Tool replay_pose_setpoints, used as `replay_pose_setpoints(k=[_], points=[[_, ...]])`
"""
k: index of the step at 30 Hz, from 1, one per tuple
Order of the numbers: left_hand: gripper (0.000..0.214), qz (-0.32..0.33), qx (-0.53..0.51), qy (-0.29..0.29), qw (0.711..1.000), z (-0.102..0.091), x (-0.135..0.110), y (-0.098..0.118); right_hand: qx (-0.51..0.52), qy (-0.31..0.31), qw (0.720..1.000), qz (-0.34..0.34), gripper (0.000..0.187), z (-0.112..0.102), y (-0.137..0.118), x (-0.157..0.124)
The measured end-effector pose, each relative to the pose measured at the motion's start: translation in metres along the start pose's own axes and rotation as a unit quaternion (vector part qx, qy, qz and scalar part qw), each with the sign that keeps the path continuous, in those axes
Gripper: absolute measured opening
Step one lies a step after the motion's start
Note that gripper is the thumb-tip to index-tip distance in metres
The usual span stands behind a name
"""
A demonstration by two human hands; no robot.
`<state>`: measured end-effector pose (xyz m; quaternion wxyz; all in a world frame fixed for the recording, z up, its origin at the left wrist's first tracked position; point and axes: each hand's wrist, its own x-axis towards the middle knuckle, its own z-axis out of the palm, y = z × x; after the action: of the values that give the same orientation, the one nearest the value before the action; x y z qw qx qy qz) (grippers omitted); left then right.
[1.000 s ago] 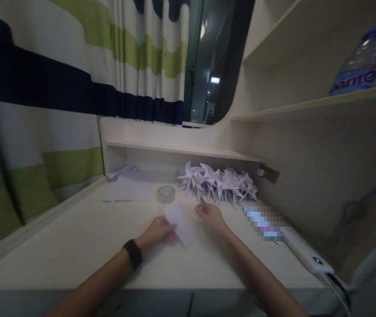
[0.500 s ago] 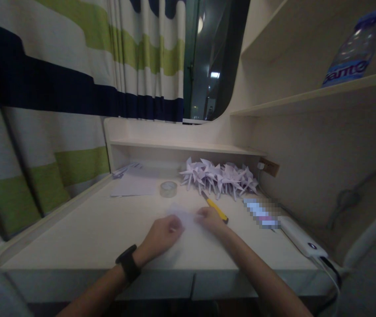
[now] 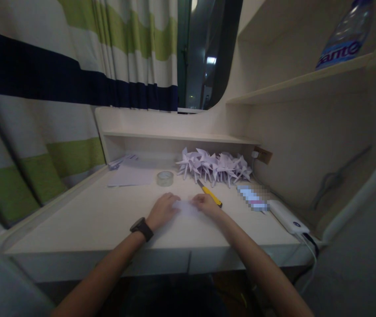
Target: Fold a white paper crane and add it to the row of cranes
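A small white sheet of paper lies low over the desk between my hands, its outline faint against the pale top. My left hand, with a dark watch on the wrist, has its fingers closed on the paper's left edge. The fingers of my right hand pinch its right edge. Just behind the right hand rests a yellow utility knife, blade pointing away. Farther back stands a roll of clear tape. Beyond the knife is a pile of white paper pinwheels.
At the back left lies a stack of white paper with thin paper strips beside it. To the right are a phone with a blurred screen and a white power bank with cables. A water bottle stands on the upper right shelf.
My left hand has turned and moved forward along the paper, its fingers now at the left edge. The paper looks flatter between the hands. The camera view has tilted down slightly.
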<state>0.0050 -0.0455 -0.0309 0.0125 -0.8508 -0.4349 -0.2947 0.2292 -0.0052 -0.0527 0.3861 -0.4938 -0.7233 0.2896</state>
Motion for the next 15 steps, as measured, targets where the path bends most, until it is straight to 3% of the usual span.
replay_pose_setpoints(k=[4,6,10,15], points=[[0.012,0.042,0.026,0.018,0.999,-0.012,-0.016,0.010,-0.055,0.084,0.995,0.019,0.038,-0.024,-0.001,-0.011],[0.016,0.077,0.045,0.026,0.996,-0.016,-0.029,0.018,-0.168,0.136,0.976,0.027,0.030,-0.038,0.000,-0.017],[0.020,0.124,0.022,0.018,0.992,-0.020,-0.056,0.032,-0.369,0.117,0.921,0.037,0.040,-0.053,0.002,-0.019],[0.020,0.116,-0.002,-0.041,0.992,-0.018,-0.074,0.038,-0.418,0.084,0.900,0.095,0.045,-0.042,0.002,-0.006]])
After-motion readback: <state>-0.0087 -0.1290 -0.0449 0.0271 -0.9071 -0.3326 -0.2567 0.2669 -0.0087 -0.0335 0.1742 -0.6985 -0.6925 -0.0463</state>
